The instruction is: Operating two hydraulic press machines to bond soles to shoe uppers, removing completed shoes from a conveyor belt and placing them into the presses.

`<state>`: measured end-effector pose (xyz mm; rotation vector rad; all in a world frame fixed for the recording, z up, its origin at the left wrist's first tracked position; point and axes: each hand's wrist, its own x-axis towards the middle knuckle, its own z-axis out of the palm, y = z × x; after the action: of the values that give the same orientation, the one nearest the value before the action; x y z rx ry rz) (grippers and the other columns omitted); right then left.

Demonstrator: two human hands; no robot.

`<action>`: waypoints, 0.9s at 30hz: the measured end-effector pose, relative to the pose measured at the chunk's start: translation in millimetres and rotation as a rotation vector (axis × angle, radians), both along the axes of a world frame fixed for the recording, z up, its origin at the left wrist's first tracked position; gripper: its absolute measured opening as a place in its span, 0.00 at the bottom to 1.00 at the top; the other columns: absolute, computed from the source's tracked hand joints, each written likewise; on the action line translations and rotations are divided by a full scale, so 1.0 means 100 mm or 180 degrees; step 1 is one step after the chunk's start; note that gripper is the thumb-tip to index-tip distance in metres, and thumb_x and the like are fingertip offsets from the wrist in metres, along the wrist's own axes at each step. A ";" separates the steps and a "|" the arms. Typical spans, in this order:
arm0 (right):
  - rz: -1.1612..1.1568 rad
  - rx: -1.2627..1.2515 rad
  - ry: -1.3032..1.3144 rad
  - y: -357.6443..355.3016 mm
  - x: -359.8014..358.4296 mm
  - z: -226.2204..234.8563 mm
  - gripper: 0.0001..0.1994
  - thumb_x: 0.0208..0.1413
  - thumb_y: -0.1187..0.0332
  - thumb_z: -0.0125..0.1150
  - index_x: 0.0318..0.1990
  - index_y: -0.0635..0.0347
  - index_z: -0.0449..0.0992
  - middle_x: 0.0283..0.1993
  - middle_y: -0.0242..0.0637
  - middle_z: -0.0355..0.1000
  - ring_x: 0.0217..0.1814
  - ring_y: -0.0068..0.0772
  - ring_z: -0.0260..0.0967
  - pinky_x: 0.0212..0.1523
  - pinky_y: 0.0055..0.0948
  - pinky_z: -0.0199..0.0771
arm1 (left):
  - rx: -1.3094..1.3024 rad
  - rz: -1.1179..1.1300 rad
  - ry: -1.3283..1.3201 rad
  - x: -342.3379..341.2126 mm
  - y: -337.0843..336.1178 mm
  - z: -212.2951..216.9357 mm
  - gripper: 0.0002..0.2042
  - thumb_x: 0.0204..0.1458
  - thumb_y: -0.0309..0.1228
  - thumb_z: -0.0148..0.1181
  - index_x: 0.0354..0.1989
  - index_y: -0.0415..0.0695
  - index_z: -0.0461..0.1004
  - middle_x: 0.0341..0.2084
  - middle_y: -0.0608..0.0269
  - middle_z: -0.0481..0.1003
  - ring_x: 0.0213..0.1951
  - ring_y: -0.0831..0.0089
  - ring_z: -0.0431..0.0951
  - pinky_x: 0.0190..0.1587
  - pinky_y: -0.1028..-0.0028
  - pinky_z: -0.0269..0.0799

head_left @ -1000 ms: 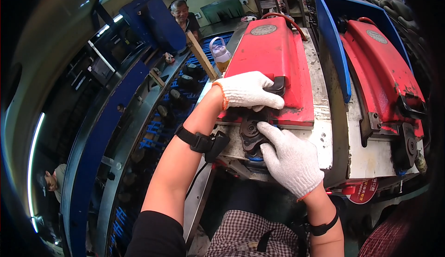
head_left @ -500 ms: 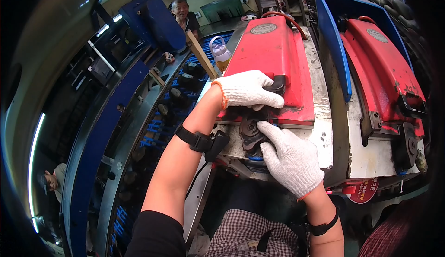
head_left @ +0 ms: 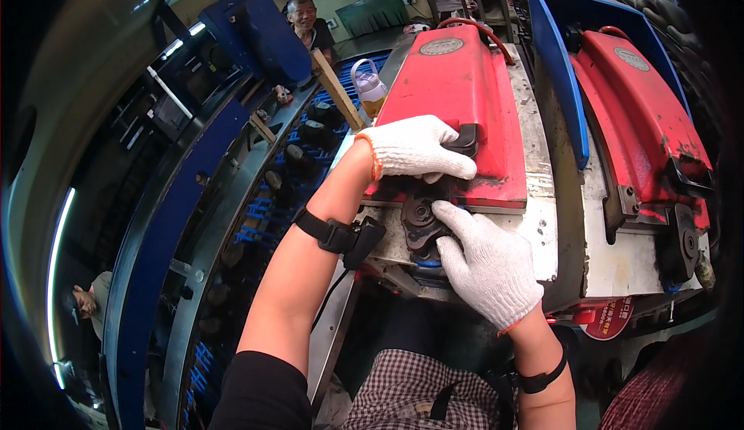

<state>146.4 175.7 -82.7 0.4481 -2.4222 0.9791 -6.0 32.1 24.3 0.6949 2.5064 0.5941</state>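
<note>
- Left hand (head_left: 415, 149), in a white knitted work glove with an orange cuff: laid palm-down on the near end of the long red metal machine cover (head_left: 457, 112); fingers are curled loosely over a small black latch (head_left: 465, 140) at the cover's near edge. Whether the latch is gripped cannot be told.
- Right hand (head_left: 488, 263), in a matching white glove: spread flat, fingers half open, with the fingertips (head_left: 446, 213) touching a dark round mechanical part (head_left: 420, 217) just below the red cover's near edge. Nothing is seen clasped in it.
- Black wrist strap with a small box (head_left: 341, 236): worn on the left forearm; a black band (head_left: 540, 379) is worn at the right wrist.
- Grey-white worn metal machine body (head_left: 535, 221): carries the red cover and the dark part.
- Second red metal cover (head_left: 643, 112): set to the right, well apart, behind a blue upright panel (head_left: 558, 65).
- Clear plastic bottle with amber liquid (head_left: 370, 89): stood left of the red cover's far half.
- Curved blue metal track (head_left: 194, 197): runs along the left side.
- Another person (head_left: 306, 23): seen beyond the track, at the top.
</note>
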 end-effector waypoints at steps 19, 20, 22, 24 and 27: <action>0.0052 -0.0059 0.0048 0.00 -0.02 -0.03 0.18 0.59 0.63 0.61 0.56 0.51 0.78 0.34 0.41 0.78 0.30 0.45 0.79 0.34 0.40 0.80 | 0.0010 -0.0018 -0.0031 0.00 0.00 0.02 0.18 0.53 0.48 0.70 0.28 0.45 0.78 0.17 0.72 0.71 0.22 0.81 0.68 0.28 0.75 0.62; 0.0074 -0.0101 0.0044 0.00 -0.03 -0.03 0.18 0.59 0.63 0.61 0.56 0.51 0.78 0.34 0.41 0.78 0.31 0.45 0.79 0.34 0.40 0.80 | 0.0018 -0.0016 -0.0023 0.00 0.00 0.02 0.18 0.53 0.48 0.70 0.28 0.45 0.78 0.17 0.72 0.71 0.22 0.81 0.68 0.28 0.75 0.62; 0.0066 -0.0077 0.0031 0.00 -0.01 -0.02 0.18 0.59 0.63 0.61 0.57 0.51 0.78 0.34 0.42 0.78 0.31 0.45 0.79 0.34 0.40 0.80 | 0.0000 0.0035 -0.0059 0.02 0.00 0.02 0.17 0.53 0.47 0.70 0.28 0.45 0.78 0.17 0.72 0.71 0.22 0.81 0.68 0.28 0.75 0.62; 0.0057 -0.0057 0.0012 0.00 -0.01 -0.03 0.18 0.59 0.63 0.61 0.57 0.51 0.78 0.34 0.42 0.79 0.31 0.45 0.79 0.35 0.40 0.80 | 0.0019 0.0007 -0.0034 0.02 0.00 0.02 0.17 0.53 0.47 0.70 0.28 0.45 0.78 0.17 0.72 0.71 0.22 0.81 0.68 0.28 0.74 0.62; 0.0089 -0.0173 0.0027 -0.01 -0.03 -0.04 0.17 0.60 0.63 0.61 0.56 0.52 0.78 0.34 0.42 0.78 0.31 0.45 0.79 0.35 0.41 0.80 | 0.0040 -0.0021 0.0007 0.03 0.00 0.03 0.17 0.54 0.47 0.70 0.28 0.44 0.78 0.17 0.72 0.72 0.22 0.81 0.69 0.28 0.74 0.63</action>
<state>143.8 175.0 -86.7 0.4670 -2.3816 1.0500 -3.2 31.8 27.5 0.7085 2.5035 0.6074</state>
